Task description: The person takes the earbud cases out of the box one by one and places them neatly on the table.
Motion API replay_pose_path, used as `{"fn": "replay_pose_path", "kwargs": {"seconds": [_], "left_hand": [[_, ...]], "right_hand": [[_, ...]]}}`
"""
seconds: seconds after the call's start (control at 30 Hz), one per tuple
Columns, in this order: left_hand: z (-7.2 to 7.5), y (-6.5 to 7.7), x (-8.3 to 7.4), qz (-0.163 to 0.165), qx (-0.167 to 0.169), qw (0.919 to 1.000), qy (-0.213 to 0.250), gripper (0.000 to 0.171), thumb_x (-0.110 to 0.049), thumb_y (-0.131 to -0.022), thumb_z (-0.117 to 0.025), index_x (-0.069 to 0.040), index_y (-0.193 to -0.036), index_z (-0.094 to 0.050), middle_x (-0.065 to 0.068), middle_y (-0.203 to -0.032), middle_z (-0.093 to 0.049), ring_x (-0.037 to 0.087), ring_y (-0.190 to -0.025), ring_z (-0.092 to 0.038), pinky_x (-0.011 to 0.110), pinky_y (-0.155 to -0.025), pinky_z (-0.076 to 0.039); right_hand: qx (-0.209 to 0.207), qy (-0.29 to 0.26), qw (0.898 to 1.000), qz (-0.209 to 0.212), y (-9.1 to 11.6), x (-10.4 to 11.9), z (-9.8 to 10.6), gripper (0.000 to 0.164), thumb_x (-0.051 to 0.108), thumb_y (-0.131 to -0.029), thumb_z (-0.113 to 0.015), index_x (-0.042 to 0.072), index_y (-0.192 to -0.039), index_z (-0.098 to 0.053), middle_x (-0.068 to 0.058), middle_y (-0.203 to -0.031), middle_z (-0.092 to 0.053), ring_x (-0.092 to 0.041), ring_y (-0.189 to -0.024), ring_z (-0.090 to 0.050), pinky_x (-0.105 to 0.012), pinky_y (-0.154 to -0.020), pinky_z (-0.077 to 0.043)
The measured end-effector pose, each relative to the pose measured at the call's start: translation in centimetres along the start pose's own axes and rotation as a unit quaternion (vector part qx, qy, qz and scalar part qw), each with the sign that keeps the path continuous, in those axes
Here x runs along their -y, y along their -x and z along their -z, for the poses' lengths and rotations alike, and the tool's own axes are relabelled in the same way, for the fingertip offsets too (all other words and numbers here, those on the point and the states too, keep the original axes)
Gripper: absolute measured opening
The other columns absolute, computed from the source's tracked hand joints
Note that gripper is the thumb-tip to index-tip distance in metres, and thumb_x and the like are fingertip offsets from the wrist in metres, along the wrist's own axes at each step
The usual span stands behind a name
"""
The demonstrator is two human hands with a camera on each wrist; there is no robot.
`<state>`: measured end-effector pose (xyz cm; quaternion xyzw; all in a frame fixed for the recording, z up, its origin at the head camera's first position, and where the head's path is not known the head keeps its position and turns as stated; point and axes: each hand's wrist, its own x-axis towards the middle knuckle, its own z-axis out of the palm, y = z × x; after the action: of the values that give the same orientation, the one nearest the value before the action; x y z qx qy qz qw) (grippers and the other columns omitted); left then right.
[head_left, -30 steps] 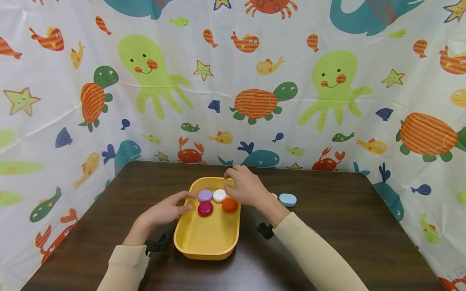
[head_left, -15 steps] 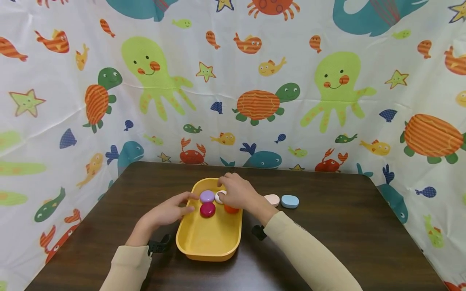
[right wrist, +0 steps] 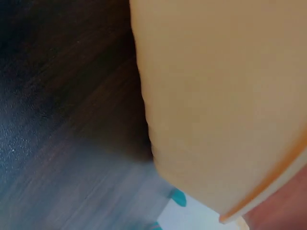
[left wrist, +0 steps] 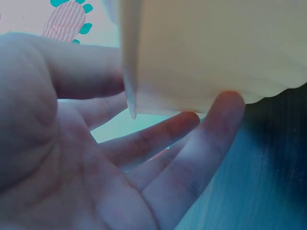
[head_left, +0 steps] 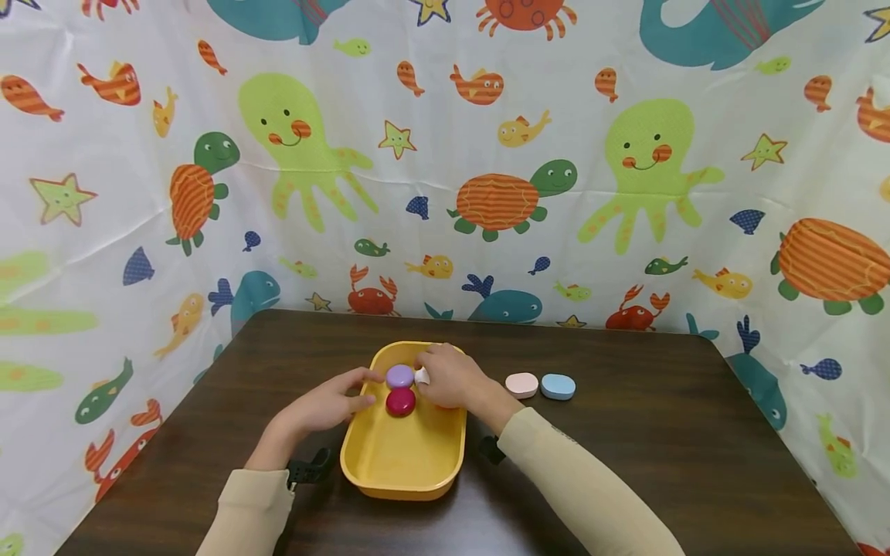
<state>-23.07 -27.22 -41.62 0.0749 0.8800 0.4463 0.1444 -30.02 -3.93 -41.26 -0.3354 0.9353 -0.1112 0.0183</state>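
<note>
A yellow plastic tub [head_left: 403,455] sits on the table. My left hand [head_left: 327,400] grips its left rim, thumb and index finger over the edge; in the left wrist view other fingers [left wrist: 228,103] touch its outer wall. My right hand [head_left: 452,376] reaches into the far right of the tub and pinches a small white rounded disc [head_left: 422,376], mostly hidden by the hand. A lilac disc [head_left: 399,377] and a magenta disc [head_left: 400,401] lie beside it. An orange one is nearly covered by the right hand. The right wrist view shows mainly the tub's wall [right wrist: 216,96].
A pale pink oval piece [head_left: 521,385] and a light blue oval piece [head_left: 558,387] lie side by side on the dark wooden table [head_left: 660,432], right of the tub. A sea-animal curtain [head_left: 431,154] hangs behind the table and along its sides.
My right hand has moved from the tub's far right rim down and inward over the white disc and now pinches it. The pale pink piece has come into view. The left hand stays on the rim.
</note>
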Motion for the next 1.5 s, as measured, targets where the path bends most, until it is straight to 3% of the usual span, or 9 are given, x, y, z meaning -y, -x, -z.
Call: {"fn": "replay_pose_path", "kwargs": {"seconds": [0.4,0.8,1.17,1.5], "left_hand": [[-0.1,0.1,-0.1,0.002,-0.004,1.0,0.002,0.038,-0.016,-0.101,-0.06,-0.007,-0.138,-0.056,0.019,-0.137,-0.053,0.031,-0.112,-0.059,0.05,-0.09,-0.057],[0.0,0.1,0.1,-0.003,-0.005,1.0,0.0,0.038,-0.015,-0.101,-0.06,-0.007,-0.138,-0.056,0.019,-0.137,-0.053,0.031,-0.111,-0.059,0.049,-0.089,-0.057],[-0.1,0.1,0.1,-0.003,-0.005,1.0,-0.004,0.038,-0.016,-0.101,-0.06,-0.008,-0.138,-0.056,0.018,-0.135,-0.054,0.03,-0.11,-0.059,0.049,-0.089,-0.057],[0.0,0.1,0.0,0.001,-0.004,1.0,-0.001,0.039,-0.017,-0.101,-0.061,-0.008,-0.139,-0.055,0.018,-0.136,-0.053,0.031,-0.11,-0.059,0.05,-0.09,-0.057]], "right_hand": [[0.036,0.022,0.999,-0.009,-0.2,0.1,-1.3,0.037,0.032,-0.092,-0.071,0.018,-0.126,-0.069,-0.002,-0.123,-0.064,-0.022,-0.112,-0.056,-0.037,-0.099,-0.051],[0.043,0.048,0.998,-0.013,-0.7,0.9,-1.2,0.027,0.029,-0.094,-0.067,0.016,-0.117,-0.07,-0.003,-0.112,-0.059,-0.02,-0.1,-0.052,-0.032,-0.09,-0.052],[0.044,0.042,0.997,-0.04,-0.9,1.1,-1.6,0.031,0.031,-0.099,-0.063,0.016,-0.126,-0.064,-0.006,-0.115,-0.058,-0.021,-0.105,-0.052,-0.038,-0.09,-0.055],[0.055,0.036,0.997,-0.032,-1.0,1.5,-1.5,0.031,0.026,-0.091,-0.073,0.02,-0.12,-0.065,-0.004,-0.112,-0.057,-0.021,-0.101,-0.053,-0.036,-0.087,-0.054]]}}
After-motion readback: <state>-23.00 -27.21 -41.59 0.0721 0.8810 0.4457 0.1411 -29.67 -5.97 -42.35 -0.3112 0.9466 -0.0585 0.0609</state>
